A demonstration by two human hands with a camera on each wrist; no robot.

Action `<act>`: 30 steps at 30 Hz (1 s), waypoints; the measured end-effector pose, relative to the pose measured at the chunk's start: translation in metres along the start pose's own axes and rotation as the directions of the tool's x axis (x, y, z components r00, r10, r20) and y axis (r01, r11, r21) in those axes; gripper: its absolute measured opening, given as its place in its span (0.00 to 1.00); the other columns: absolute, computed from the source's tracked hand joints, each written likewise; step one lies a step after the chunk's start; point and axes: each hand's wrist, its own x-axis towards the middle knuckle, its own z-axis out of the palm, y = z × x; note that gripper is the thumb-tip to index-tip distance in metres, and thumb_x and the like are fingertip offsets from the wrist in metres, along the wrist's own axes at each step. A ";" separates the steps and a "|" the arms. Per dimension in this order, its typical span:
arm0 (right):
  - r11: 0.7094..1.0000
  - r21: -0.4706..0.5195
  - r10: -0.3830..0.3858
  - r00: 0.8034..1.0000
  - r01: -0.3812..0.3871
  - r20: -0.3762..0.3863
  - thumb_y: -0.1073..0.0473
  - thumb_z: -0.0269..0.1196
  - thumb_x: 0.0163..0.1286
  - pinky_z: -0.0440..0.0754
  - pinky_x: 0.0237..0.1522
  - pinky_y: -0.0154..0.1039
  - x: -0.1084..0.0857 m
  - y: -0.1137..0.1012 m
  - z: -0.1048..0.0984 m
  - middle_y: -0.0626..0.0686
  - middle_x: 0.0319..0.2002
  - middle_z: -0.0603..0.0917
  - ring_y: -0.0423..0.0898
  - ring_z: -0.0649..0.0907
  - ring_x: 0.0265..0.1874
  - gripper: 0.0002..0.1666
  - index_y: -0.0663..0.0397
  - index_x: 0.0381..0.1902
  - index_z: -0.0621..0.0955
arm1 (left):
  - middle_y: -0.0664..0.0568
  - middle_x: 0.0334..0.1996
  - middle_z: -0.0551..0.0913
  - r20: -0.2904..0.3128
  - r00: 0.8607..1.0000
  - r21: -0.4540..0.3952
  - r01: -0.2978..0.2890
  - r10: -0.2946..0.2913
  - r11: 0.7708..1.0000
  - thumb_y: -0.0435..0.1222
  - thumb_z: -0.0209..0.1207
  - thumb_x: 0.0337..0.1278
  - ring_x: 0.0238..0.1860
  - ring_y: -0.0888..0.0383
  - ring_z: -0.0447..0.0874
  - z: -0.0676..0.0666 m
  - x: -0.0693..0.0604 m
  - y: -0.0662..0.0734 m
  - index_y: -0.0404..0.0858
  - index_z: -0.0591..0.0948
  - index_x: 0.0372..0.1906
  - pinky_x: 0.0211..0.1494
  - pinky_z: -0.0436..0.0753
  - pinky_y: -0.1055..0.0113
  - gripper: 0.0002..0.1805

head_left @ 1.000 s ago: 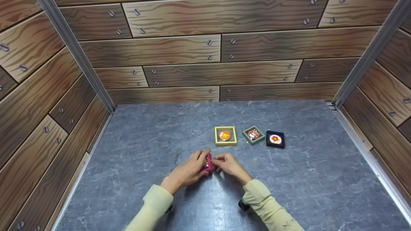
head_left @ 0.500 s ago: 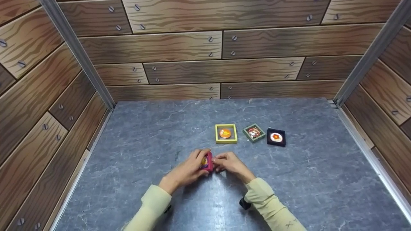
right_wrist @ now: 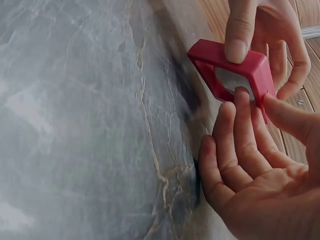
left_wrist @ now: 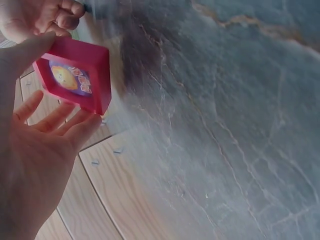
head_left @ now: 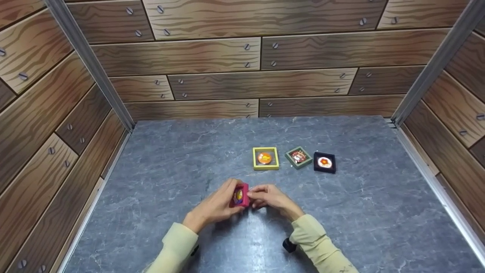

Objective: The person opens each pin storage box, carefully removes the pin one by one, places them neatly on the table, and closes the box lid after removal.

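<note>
A small square pink display frame with a round lemon-picture disc inside is held tilted above the table, between both hands. My left hand grips it by two opposite edges, thumb on one and fingertips on the other, as the left wrist view shows. At its right side, my right hand pinches the frame's rim. In the right wrist view, the right thumb lies on the outer edge and a fingertip touches the disc's plain silvery back. The other right fingers are loosely bent.
Beyond the hands lie three more square frames with round discs: a yellow one, a green one turned at an angle, and a black one. Wood-patterned walls with metal corner posts surround the grey marbled table.
The pink frame has tilted more upright and its disc shows more. Both hands have shifted slightly toward the person. The three other frames lie where they were.
</note>
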 end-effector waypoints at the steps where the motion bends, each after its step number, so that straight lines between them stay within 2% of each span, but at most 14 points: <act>1: 1.000 0.002 0.002 1.000 -0.002 0.012 0.58 0.66 0.75 0.91 0.40 0.33 0.000 0.001 0.000 0.43 0.32 0.91 0.38 0.88 0.28 0.19 0.69 0.55 0.84 | 0.49 0.62 0.77 0.000 1.000 -0.005 0.002 -0.002 1.000 0.41 0.71 0.63 0.61 0.54 0.81 -0.001 -0.001 0.000 0.41 0.69 0.67 0.69 0.85 0.60 0.32; 8: 0.999 0.046 -0.009 0.998 0.006 0.062 0.59 0.66 0.75 0.92 0.45 0.35 -0.002 0.006 0.000 0.45 0.33 0.91 0.40 0.90 0.33 0.14 0.64 0.52 0.84 | 0.48 0.52 0.83 0.001 1.000 -0.084 0.012 -0.012 0.996 0.41 0.76 0.55 0.49 0.53 0.85 -0.007 -0.004 -0.002 0.41 0.71 0.60 0.54 0.88 0.65 0.32; 11: 0.996 0.092 -0.011 0.997 0.004 0.082 0.59 0.67 0.74 0.92 0.46 0.36 -0.002 0.006 0.001 0.46 0.34 0.91 0.41 0.90 0.36 0.15 0.63 0.53 0.82 | 0.49 0.49 0.83 -0.010 1.000 -0.110 0.005 -0.006 0.994 0.41 0.77 0.53 0.48 0.53 0.85 -0.010 -0.005 -0.004 0.41 0.71 0.58 0.52 0.88 0.65 0.32; 13: 0.992 0.123 -0.013 0.995 0.001 0.099 0.60 0.67 0.74 0.92 0.48 0.37 -0.002 0.006 0.002 0.47 0.36 0.91 0.42 0.90 0.37 0.18 0.65 0.56 0.80 | 0.49 0.49 0.83 -0.019 1.000 -0.125 0.001 -0.004 0.992 0.41 0.77 0.52 0.47 0.52 0.84 -0.011 -0.008 -0.005 0.41 0.72 0.57 0.51 0.88 0.62 0.32; 18: 0.976 0.217 -0.018 0.987 -0.017 0.160 0.61 0.67 0.74 0.91 0.54 0.40 -0.001 0.008 0.005 0.51 0.43 0.92 0.44 0.91 0.42 0.33 0.67 0.70 0.68 | 0.50 0.50 0.83 -0.030 0.999 -0.153 -0.016 0.012 0.988 0.41 0.78 0.50 0.53 0.53 0.85 -0.014 -0.013 -0.004 0.41 0.72 0.57 0.62 0.88 0.55 0.32; 21: 0.961 0.276 -0.023 0.980 -0.034 0.200 0.61 0.66 0.75 0.90 0.60 0.44 0.000 0.011 0.005 0.56 0.50 0.90 0.47 0.91 0.47 0.40 0.65 0.76 0.61 | 0.49 0.52 0.84 -0.028 0.999 -0.173 -0.020 0.015 0.985 0.42 0.78 0.50 0.59 0.54 0.85 -0.016 -0.014 -0.002 0.41 0.72 0.57 0.69 0.86 0.56 0.33; 26: 0.934 0.352 -0.049 0.960 -0.053 0.275 0.61 0.62 0.77 0.87 0.65 0.49 0.000 0.012 0.004 0.63 0.60 0.84 0.50 0.89 0.53 0.41 0.60 0.80 0.56 | 0.47 0.53 0.83 -0.026 0.999 -0.216 -0.039 0.034 0.976 0.42 0.78 0.51 0.63 0.52 0.85 -0.020 -0.012 0.003 0.40 0.71 0.58 0.74 0.83 0.57 0.34; 30: 0.913 0.405 -0.084 0.948 -0.050 0.307 0.63 0.59 0.77 0.88 0.64 0.48 0.000 0.014 0.005 0.61 0.61 0.85 0.53 0.89 0.56 0.38 0.59 0.79 0.57 | 0.49 0.54 0.83 -0.033 0.998 -0.228 -0.067 0.061 0.971 0.42 0.78 0.51 0.63 0.53 0.85 -0.020 -0.012 0.005 0.40 0.71 0.58 0.74 0.82 0.59 0.34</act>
